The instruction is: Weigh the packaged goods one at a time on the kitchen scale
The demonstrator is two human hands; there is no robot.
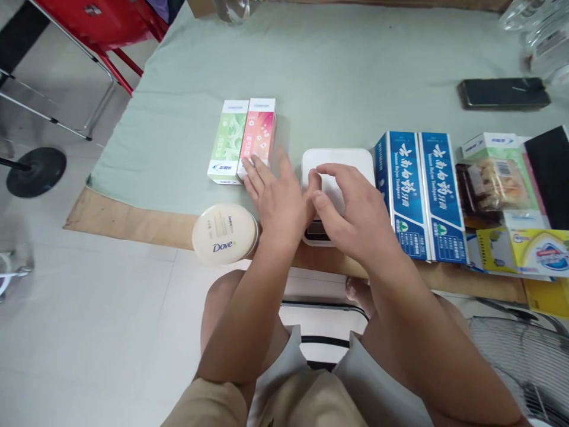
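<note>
My left hand [282, 201] is stretched out flat, its fingertips at the near end of a pink toothpaste-style box [260, 133]. A matching green box [229, 139] lies against that box's left side. Over a white kitchen scale [338, 157] with a dark display strip, my right hand [355, 210] has its thumb and forefinger apart and curved. The tip of my left thumb shows between them; whether they touch it I cannot tell. Left of my left wrist sits a round cream Dove tub [224, 234], at the table edge.
Two blue toothpaste boxes [404, 196] lie just right of the scale. Beyond them are a packaged snack [500, 184], a yellow soap box [540, 252] and a black phone [504, 93]. A fan [524, 356] stands below right, a red chair [102, 24] at upper left.
</note>
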